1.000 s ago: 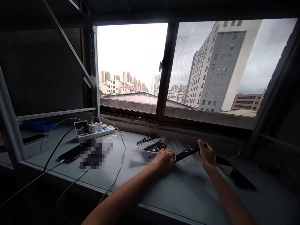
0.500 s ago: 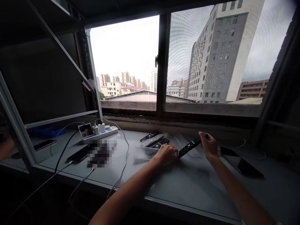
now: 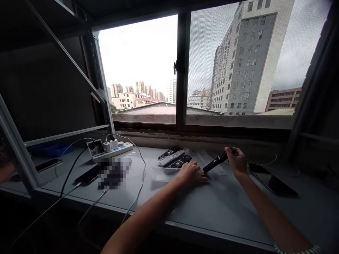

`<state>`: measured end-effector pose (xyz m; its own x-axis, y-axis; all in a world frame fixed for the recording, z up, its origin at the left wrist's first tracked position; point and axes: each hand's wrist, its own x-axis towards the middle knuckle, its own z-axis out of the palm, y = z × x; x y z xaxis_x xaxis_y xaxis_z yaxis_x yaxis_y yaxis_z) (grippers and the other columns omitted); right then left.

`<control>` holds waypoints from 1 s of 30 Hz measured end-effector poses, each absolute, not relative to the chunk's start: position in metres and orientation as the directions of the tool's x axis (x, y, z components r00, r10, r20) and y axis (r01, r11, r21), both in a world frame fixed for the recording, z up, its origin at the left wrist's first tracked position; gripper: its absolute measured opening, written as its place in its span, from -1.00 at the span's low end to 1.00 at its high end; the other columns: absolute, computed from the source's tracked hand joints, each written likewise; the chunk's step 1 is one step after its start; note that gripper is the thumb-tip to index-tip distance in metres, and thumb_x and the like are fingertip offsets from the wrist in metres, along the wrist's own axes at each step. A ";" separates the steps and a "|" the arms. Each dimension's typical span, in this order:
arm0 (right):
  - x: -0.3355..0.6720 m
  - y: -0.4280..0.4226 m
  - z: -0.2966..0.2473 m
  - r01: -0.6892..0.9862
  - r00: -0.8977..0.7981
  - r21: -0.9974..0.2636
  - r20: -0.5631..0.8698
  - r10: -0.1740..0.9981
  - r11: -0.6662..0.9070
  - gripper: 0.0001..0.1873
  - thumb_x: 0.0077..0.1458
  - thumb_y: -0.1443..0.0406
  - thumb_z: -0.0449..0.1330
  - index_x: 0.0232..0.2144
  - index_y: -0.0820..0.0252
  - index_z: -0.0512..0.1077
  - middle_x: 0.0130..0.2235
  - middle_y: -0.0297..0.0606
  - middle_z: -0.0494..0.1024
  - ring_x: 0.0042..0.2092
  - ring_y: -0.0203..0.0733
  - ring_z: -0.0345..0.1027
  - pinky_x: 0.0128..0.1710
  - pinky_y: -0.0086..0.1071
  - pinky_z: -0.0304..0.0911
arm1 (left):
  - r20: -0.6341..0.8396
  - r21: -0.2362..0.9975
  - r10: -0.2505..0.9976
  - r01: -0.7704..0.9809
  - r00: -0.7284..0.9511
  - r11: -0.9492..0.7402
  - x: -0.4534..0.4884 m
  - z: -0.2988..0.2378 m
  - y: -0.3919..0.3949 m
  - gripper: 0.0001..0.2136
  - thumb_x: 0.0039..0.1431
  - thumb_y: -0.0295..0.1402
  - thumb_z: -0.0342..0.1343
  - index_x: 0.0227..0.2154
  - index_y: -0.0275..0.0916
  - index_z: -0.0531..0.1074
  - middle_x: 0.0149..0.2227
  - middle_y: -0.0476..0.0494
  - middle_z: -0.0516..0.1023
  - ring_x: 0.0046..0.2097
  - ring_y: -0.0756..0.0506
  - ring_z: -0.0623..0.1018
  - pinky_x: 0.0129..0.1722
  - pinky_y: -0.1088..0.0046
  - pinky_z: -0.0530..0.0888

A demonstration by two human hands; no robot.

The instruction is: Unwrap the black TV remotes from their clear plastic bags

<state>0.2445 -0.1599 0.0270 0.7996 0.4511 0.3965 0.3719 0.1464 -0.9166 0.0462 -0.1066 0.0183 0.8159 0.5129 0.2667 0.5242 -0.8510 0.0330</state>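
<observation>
A black remote control [image 3: 215, 163] slants between my two hands, its upper end raised to the right. My right hand [image 3: 236, 161] is closed round that upper end, thumb on top. At the lower end, my left hand [image 3: 189, 173] grips a bit of clear plastic bag [image 3: 201, 171] around the remote's tip; its thumb sticks out to the right. Behind my left hand lie a remote with buttons up [image 3: 181, 161], a plastic-wrapped remote [image 3: 172, 158] and another black remote [image 3: 168, 152]. A flat clear bag [image 3: 162, 174] lies left of my left hand.
A power strip [image 3: 119, 151] with plugs and cables stands at the back left. Phones [image 3: 86, 176] lie nearby, partly blurred. A dark tablet-like device [image 3: 274, 180] rests at the right. Beyond the metal frame [image 3: 21, 148], another person's hand [image 3: 6, 171] shows.
The remote's lower end sits a little deeper by my left hand, whose thumb now sticks out. The right hand stays on the upper end. The view has shifted slightly.
</observation>
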 end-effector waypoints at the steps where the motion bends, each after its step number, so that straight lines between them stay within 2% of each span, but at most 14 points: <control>1: 0.244 -0.160 0.027 0.379 0.798 -0.914 0.402 0.449 0.145 -0.55 -0.18 0.02 0.14 -0.37 0.29 0.42 -0.49 -0.22 0.40 -0.48 -0.21 0.22 -0.53 -0.40 0.09 | 0.270 0.039 0.536 0.547 0.800 -0.836 0.045 0.018 -0.106 -0.47 -0.07 0.13 0.03 -0.25 -0.25 0.42 -0.20 -0.16 0.42 -0.14 -0.14 0.41 -0.15 0.38 0.34; 3: 0.243 -0.161 0.027 0.387 0.805 -0.914 0.400 0.439 0.123 -0.58 -0.17 0.05 0.14 -0.35 0.28 0.42 -0.48 -0.22 0.40 -0.48 -0.20 0.23 -0.53 -0.39 0.10 | 0.277 0.037 0.576 0.590 0.770 -0.807 0.042 0.019 -0.105 -0.42 -0.11 0.15 0.03 -0.19 -0.26 0.38 -0.16 -0.19 0.40 -0.10 -0.18 0.39 -0.08 0.30 0.31; 5: 0.245 -0.161 0.025 0.393 0.823 -0.915 0.393 0.411 0.089 -0.60 -0.15 0.08 0.12 -0.34 0.28 0.42 -0.48 -0.21 0.41 -0.48 -0.19 0.24 -0.53 -0.39 0.10 | 0.285 0.017 0.607 0.629 0.742 -0.777 0.040 0.020 -0.103 -0.45 -0.08 0.09 0.04 -0.19 -0.29 0.37 -0.16 -0.22 0.40 -0.09 -0.20 0.38 -0.06 0.24 0.29; 10: 0.256 -0.155 0.016 0.321 0.887 -0.945 0.324 0.330 0.068 -0.59 -0.11 0.11 0.06 -0.28 0.27 0.41 -0.44 -0.17 0.44 -0.48 -0.18 0.25 -0.55 -0.38 0.11 | 0.273 -0.046 0.621 0.654 0.735 -0.755 0.036 0.025 -0.099 -0.78 0.06 -0.28 -0.02 -0.37 -0.31 0.43 -0.23 -0.22 0.44 -0.14 -0.18 0.40 -0.13 0.29 0.31; 13: 0.259 -0.152 0.014 0.183 0.909 -0.978 0.207 0.361 0.099 -0.60 -0.11 0.11 0.04 -0.27 0.24 0.40 -0.49 -0.21 0.43 -0.53 -0.20 0.24 -0.61 -0.38 0.13 | 0.304 -0.051 0.607 0.648 0.735 -0.760 0.037 0.026 -0.098 -0.81 0.10 -0.42 -0.09 -0.41 -0.29 0.44 -0.25 -0.20 0.45 -0.17 -0.14 0.42 -0.16 0.33 0.30; 16: 0.257 -0.151 0.014 -0.002 0.884 -0.992 0.056 0.463 0.124 -0.67 -0.14 0.13 0.09 -0.32 0.19 0.39 -0.60 -0.28 0.39 -0.58 -0.19 0.24 -0.63 -0.35 0.18 | 0.363 -0.024 0.603 0.654 0.711 -0.756 0.039 0.024 -0.098 -0.81 0.10 -0.50 -0.10 -0.43 -0.29 0.43 -0.27 -0.16 0.44 -0.19 -0.10 0.43 -0.17 0.35 0.30; 20: 0.251 -0.152 0.016 -0.184 0.807 -0.971 -0.061 0.588 0.151 -0.76 -0.19 0.14 0.20 -0.44 0.11 0.32 -0.59 -0.30 0.43 -0.53 -0.15 0.34 -0.58 -0.33 0.29 | 0.382 0.016 0.618 0.663 0.687 -0.748 0.043 0.020 -0.098 -0.82 0.13 -0.47 -0.08 -0.43 -0.29 0.43 -0.27 -0.14 0.44 -0.22 -0.08 0.44 -0.16 0.37 0.30; 26: 0.246 -0.154 0.018 -0.176 0.697 -0.976 -0.029 0.717 0.131 -0.67 -0.28 0.17 0.32 -0.43 0.10 0.31 -0.45 -0.21 0.52 -0.36 -0.03 0.44 -0.50 -0.27 0.40 | 0.335 0.068 0.640 0.660 0.692 -0.748 0.045 0.017 -0.099 -0.82 0.10 -0.26 0.06 -0.33 -0.28 0.40 -0.23 -0.13 0.42 -0.24 -0.08 0.45 -0.15 0.39 0.31; 30: 0.242 -0.158 0.021 -0.224 0.653 -0.966 -0.051 0.755 0.128 -0.67 -0.24 0.19 0.31 -0.40 0.12 0.31 -0.40 -0.19 0.53 -0.31 -0.01 0.45 -0.47 -0.28 0.42 | 0.330 0.079 0.651 0.667 0.684 -0.741 0.044 0.017 -0.100 -0.80 0.12 -0.24 0.01 -0.28 -0.26 0.37 -0.23 -0.14 0.43 -0.23 -0.10 0.45 -0.15 0.36 0.32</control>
